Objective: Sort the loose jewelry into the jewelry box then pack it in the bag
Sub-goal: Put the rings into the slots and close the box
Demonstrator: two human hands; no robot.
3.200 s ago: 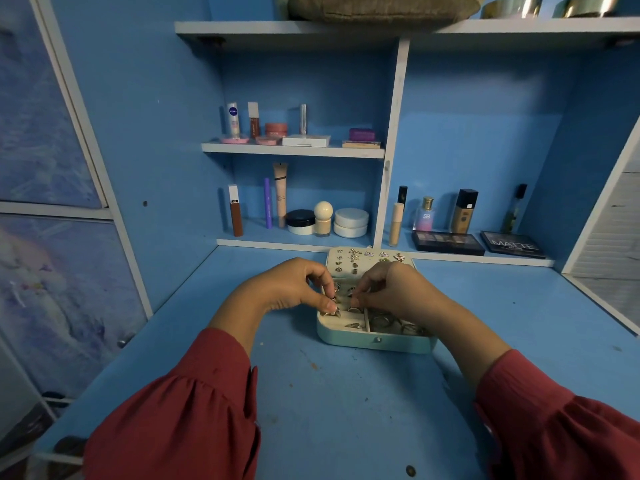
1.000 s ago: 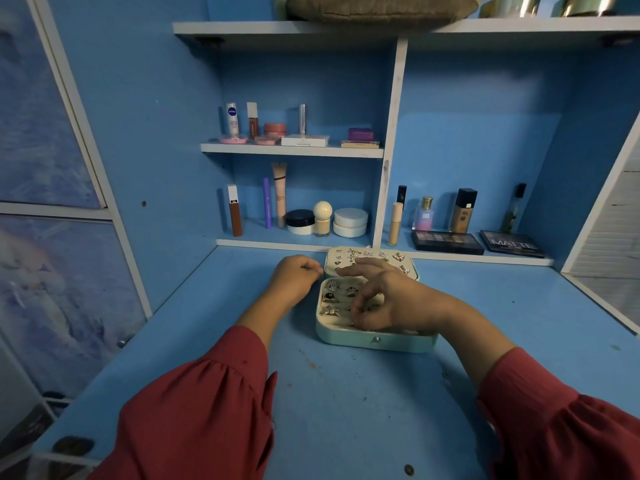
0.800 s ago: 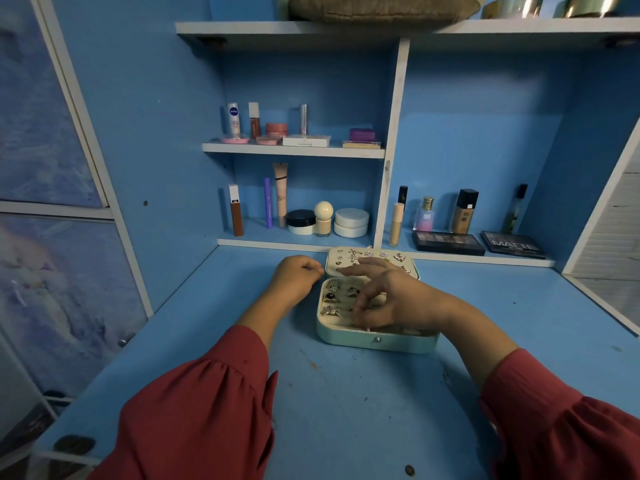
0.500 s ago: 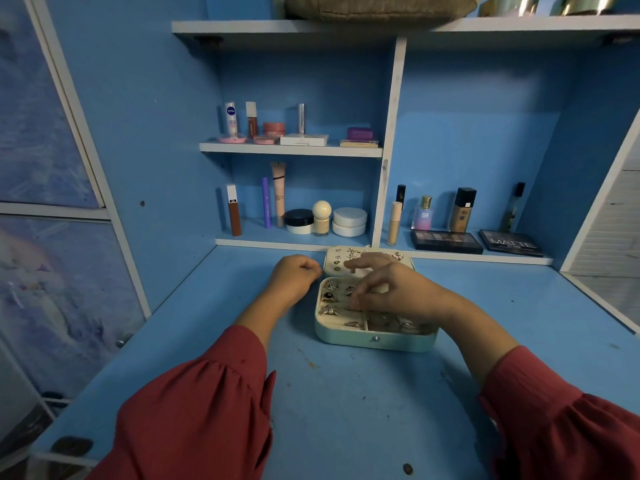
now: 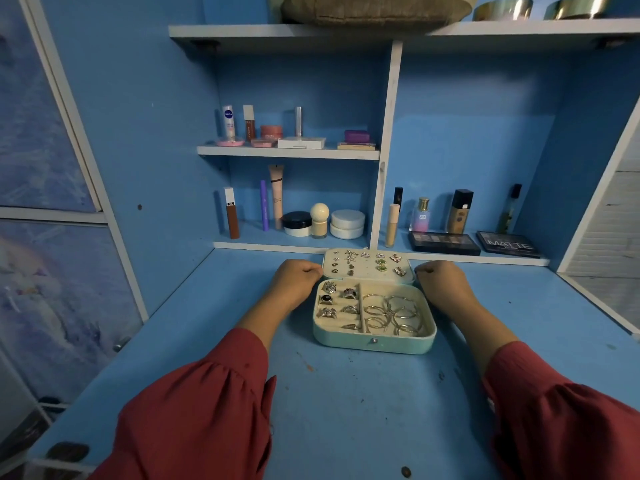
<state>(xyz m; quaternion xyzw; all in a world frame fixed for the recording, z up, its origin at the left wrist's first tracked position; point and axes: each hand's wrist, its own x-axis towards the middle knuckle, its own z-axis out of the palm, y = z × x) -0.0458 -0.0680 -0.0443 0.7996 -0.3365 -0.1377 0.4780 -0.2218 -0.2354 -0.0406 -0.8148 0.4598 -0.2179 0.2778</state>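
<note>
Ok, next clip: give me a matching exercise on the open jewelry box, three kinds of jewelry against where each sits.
Things:
1. hoop earrings
2. rings
3. stud earrings

Places:
A. raised lid of the jewelry box
B. left compartment of the box's base
C. right compartment of the box's base

Pairs: 1-C, 2-B, 3-A

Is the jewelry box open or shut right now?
Open: the jewelry box lid lies back, showing earrings; rings and hoops sit in the base.
</note>
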